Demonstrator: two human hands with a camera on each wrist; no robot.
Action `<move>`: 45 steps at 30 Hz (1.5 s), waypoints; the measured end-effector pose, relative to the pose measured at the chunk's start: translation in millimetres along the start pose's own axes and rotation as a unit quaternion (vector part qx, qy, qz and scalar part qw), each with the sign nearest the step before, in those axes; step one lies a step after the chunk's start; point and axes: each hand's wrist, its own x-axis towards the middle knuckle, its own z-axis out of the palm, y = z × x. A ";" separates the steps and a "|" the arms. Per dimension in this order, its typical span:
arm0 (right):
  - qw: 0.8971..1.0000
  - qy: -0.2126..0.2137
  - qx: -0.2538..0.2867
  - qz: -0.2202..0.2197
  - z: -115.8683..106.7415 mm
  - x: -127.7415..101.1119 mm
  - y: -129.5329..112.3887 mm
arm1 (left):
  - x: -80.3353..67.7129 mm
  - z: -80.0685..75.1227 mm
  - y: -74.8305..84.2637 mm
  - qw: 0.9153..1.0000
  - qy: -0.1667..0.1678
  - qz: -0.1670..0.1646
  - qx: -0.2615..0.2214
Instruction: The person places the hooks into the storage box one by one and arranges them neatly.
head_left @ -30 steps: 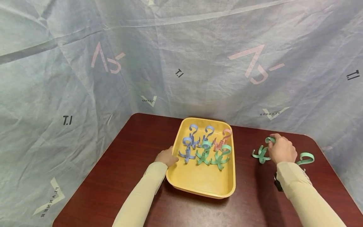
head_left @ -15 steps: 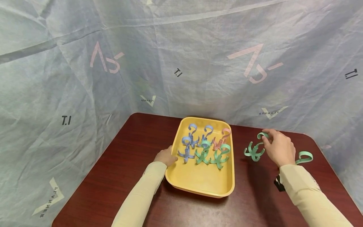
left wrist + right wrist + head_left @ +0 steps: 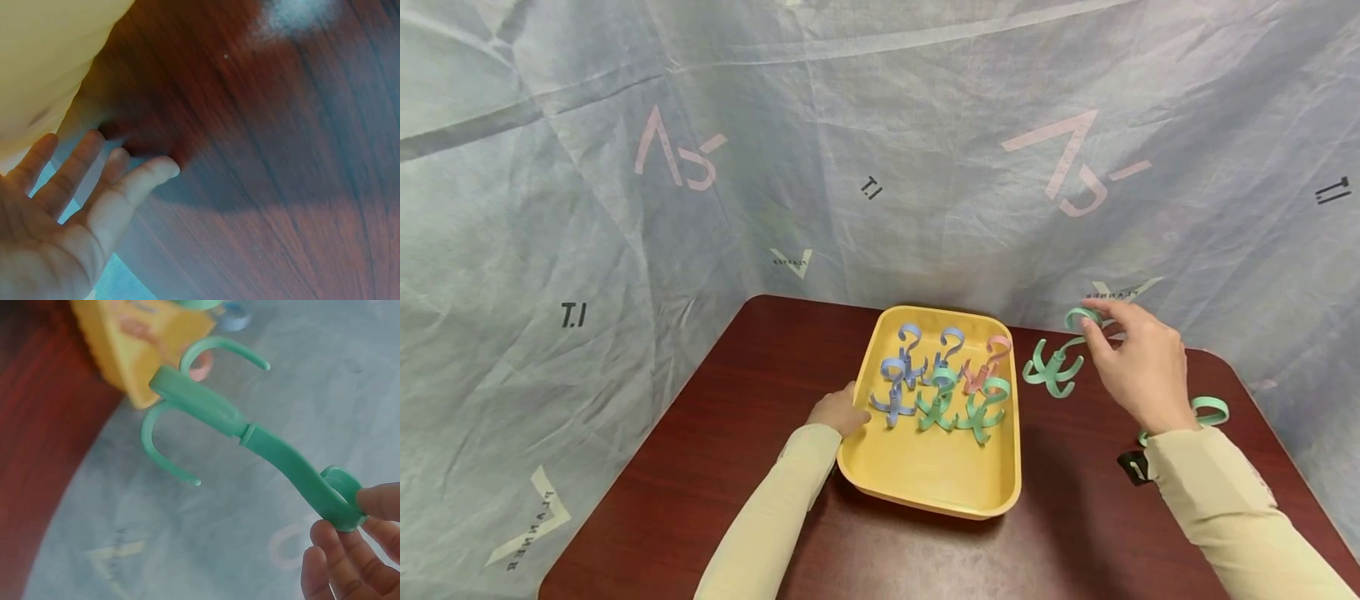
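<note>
My right hand (image 3: 1142, 354) pinches a green multi-prong hanging hook (image 3: 1054, 367) by its curled top, between thumb and fingers. The hook hangs tilted above the table, just right of the yellow tray (image 3: 925, 479), its prongs toward the tray. In the right wrist view the held green hook (image 3: 281, 453) shows its shaft and curved prongs. My left hand (image 3: 838, 411) rests at the tray's left side, fingertips at the rim. In the left wrist view the left hand (image 3: 69, 225) has its fingers extended and spread beside the tray's yellow wall (image 3: 50, 69).
Inside the tray stand several blue hooks (image 3: 895, 404), a pink hook (image 3: 981, 375) and two green hooks (image 3: 977, 421). Another green hook (image 3: 1210, 408) lies at the right, partly hidden by the right wrist. A grey printed sheet (image 3: 880, 167) hangs behind the dark red table (image 3: 722, 400).
The right hand has raised the green hook off the table at the right and carried it leftward toward the tray. My left hand stays at the tray's side.
</note>
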 end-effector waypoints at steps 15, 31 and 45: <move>0.988 0.028 0.078 -0.129 7.4 -8.5 -66.8 | 5.1 1.4 -3.5 1.000 0.000 0.003 -0.001; 0.961 -0.142 0.158 -0.177 73.0 -34.8 -97.0 | 6.1 1.6 -4.0 1.000 0.007 0.016 0.017; 0.945 -0.240 0.169 -0.144 113.0 -55.4 -98.1 | 3.5 1.3 -2.2 1.000 0.013 0.018 0.021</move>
